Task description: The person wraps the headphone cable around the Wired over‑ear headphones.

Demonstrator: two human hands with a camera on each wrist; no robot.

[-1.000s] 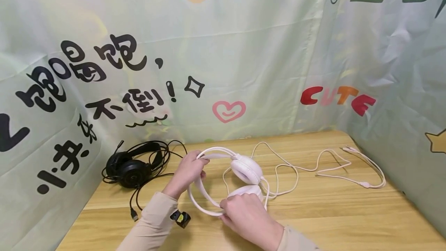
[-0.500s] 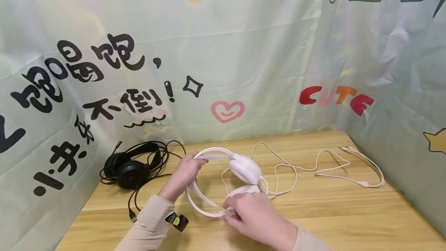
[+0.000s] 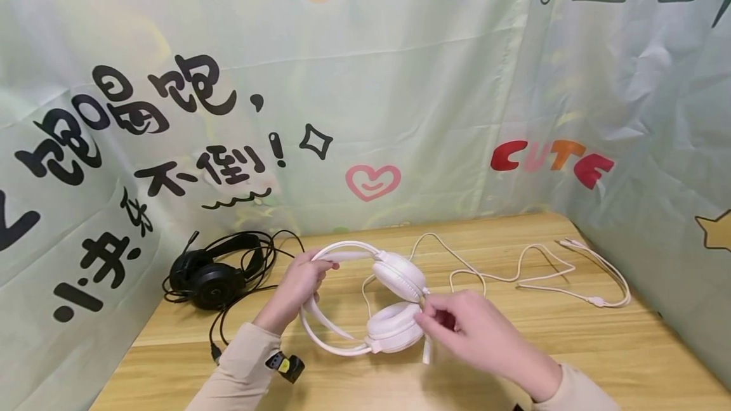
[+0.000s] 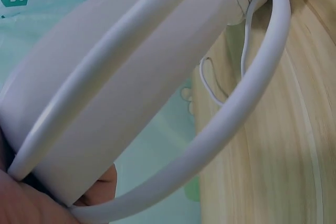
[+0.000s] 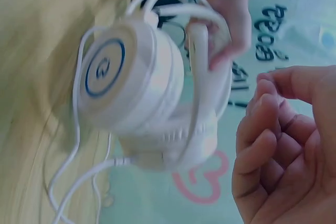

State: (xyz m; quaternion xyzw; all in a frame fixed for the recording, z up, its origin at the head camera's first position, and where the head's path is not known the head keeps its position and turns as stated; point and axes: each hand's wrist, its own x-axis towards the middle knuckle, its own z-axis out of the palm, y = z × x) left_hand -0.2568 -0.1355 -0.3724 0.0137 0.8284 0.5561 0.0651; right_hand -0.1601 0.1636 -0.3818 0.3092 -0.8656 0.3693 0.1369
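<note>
My left hand (image 3: pixel 296 289) grips the headband of a white pair of headphones (image 3: pixel 394 335), holding them above the table with the ear cups to the right. The left wrist view shows the fingers at the base of the padded band (image 4: pixel 121 77) and its outer tube. Close to the right side of the cups is my right hand (image 3: pixel 482 333). Its fingers (image 5: pixel 254 153) are loosely bent with nothing between them, and the right wrist view shows a gap to the headphones. A short white stick-like piece (image 3: pixel 426 351) hangs by the lower cup.
A black headset (image 3: pixel 219 281) with a microphone and coiled cable lies at the back left of the wooden table (image 3: pixel 571 347). The white cable (image 3: pixel 502 278) runs loosely to the right, ending near the far right edge. Printed fabric (image 3: pixel 434 113) walls the back and sides.
My right hand has let go of the lower ear cup and side of the headband and moved right, so the lower cup shows. My left hand has kept its grip, shifting slightly left.
</note>
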